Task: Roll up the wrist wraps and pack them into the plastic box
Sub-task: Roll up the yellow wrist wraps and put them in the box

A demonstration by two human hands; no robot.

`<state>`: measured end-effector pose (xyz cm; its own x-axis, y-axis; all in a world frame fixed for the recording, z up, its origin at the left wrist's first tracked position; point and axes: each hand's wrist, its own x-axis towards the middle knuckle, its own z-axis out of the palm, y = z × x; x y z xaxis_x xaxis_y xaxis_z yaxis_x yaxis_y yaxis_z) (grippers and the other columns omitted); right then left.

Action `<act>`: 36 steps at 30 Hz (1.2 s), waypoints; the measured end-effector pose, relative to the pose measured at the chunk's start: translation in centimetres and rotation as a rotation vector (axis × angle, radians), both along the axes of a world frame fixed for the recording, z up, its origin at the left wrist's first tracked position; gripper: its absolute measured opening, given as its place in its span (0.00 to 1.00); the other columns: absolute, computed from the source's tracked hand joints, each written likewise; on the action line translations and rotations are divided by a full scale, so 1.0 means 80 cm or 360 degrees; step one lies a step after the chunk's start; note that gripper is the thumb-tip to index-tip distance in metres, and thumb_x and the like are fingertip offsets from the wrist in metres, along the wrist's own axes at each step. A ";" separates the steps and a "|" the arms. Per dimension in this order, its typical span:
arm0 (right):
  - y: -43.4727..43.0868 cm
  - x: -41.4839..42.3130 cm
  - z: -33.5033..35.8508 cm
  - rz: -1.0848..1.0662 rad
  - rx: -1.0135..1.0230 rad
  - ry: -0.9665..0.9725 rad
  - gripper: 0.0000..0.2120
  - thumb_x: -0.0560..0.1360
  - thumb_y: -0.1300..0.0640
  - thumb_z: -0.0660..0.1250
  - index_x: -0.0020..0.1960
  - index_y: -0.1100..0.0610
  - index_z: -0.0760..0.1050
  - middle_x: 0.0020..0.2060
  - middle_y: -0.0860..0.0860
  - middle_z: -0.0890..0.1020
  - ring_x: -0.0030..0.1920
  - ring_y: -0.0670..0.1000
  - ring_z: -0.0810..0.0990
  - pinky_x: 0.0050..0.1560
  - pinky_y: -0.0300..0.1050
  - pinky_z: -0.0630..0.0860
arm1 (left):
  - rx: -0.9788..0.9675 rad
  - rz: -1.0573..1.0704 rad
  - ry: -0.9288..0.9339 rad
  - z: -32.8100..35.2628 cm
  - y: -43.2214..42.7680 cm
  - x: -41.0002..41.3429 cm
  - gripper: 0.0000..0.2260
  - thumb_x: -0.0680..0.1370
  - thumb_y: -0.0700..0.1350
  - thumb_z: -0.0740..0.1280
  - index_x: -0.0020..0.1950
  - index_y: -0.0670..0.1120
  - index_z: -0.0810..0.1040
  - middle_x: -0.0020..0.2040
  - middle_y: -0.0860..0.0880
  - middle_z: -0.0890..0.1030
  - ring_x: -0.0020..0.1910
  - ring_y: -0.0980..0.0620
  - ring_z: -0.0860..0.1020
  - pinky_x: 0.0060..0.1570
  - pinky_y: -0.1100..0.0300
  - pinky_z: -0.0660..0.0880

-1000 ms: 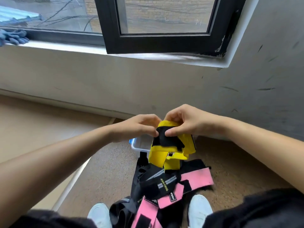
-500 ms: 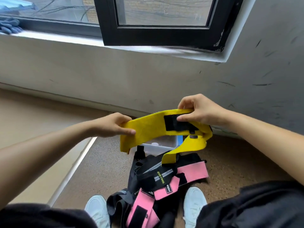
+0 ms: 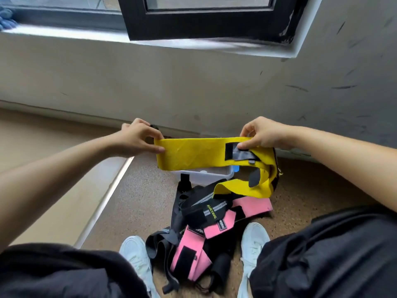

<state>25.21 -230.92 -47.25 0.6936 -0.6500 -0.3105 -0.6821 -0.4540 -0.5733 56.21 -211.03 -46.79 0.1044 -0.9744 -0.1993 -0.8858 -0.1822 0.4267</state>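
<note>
Over floor (image 3: 137,207): left hand (image 3: 137,140), wrap (image 3: 191,153), right hand (image 3: 264,132)

Soft daylight from window (image 3: 206,16) above; wide-angle bending at edges; sill (image 3: 193,43) motion-blurred.

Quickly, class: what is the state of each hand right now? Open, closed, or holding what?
Left hand: closed, pinching one end of the yellow wrist wrap.
Right hand: closed, pinching the same wrap further along.
</note>
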 end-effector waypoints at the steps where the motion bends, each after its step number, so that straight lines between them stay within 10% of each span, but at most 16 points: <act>1: 0.006 0.003 -0.007 0.0034 0.0046 0.0004 0.12 0.72 0.48 0.78 0.51 0.54 0.84 0.49 0.54 0.85 0.51 0.55 0.84 0.52 0.52 0.81 | -0.0019 -0.0030 0.0197 0.002 0.000 0.002 0.15 0.72 0.67 0.72 0.48 0.57 0.83 0.45 0.60 0.77 0.49 0.59 0.71 0.57 0.52 0.68; 6: 0.034 0.019 -0.025 0.0187 0.0276 -0.0056 0.18 0.75 0.52 0.76 0.63 0.53 0.79 0.53 0.53 0.85 0.52 0.50 0.84 0.54 0.48 0.80 | -0.0318 0.0120 0.1208 0.019 -0.003 -0.016 0.10 0.74 0.43 0.72 0.51 0.40 0.82 0.46 0.47 0.85 0.47 0.56 0.82 0.50 0.67 0.76; 21: 0.099 0.076 0.033 0.0065 0.0167 -0.1060 0.20 0.73 0.59 0.79 0.62 0.55 0.78 0.51 0.56 0.84 0.47 0.54 0.86 0.50 0.48 0.84 | -0.0489 0.0689 0.1726 0.038 -0.018 -0.092 0.08 0.81 0.44 0.69 0.58 0.45 0.83 0.52 0.44 0.86 0.52 0.49 0.83 0.52 0.59 0.77; 28: 0.078 0.067 0.049 -0.0090 0.0598 -0.1202 0.08 0.81 0.61 0.67 0.58 0.59 0.80 0.46 0.55 0.85 0.46 0.50 0.85 0.45 0.43 0.83 | -0.0873 0.0555 0.0761 0.056 -0.008 -0.071 0.19 0.71 0.49 0.81 0.59 0.55 0.81 0.54 0.52 0.83 0.37 0.59 0.76 0.43 0.62 0.76; 32: 0.072 0.067 0.054 -0.0115 0.0785 -0.1154 0.08 0.81 0.58 0.66 0.57 0.59 0.81 0.46 0.55 0.86 0.47 0.51 0.85 0.53 0.48 0.81 | -0.0891 -0.0052 0.0639 0.061 -0.004 -0.067 0.27 0.71 0.44 0.81 0.68 0.55 0.78 0.64 0.51 0.78 0.60 0.58 0.79 0.62 0.60 0.77; 36: 0.075 0.064 0.059 0.0005 0.0894 -0.1043 0.12 0.80 0.54 0.65 0.58 0.59 0.81 0.47 0.54 0.85 0.48 0.50 0.84 0.52 0.45 0.80 | -0.1044 -0.0324 0.0628 0.058 -0.009 -0.080 0.16 0.74 0.43 0.77 0.61 0.45 0.83 0.62 0.47 0.81 0.62 0.49 0.81 0.58 0.56 0.79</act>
<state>30.29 -224.93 -42.56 0.8468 -0.5177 -0.1217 -0.1344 0.0131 -0.9908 49.84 -211.74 -42.18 -0.0473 -0.8982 0.4369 -0.6358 0.3644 0.6804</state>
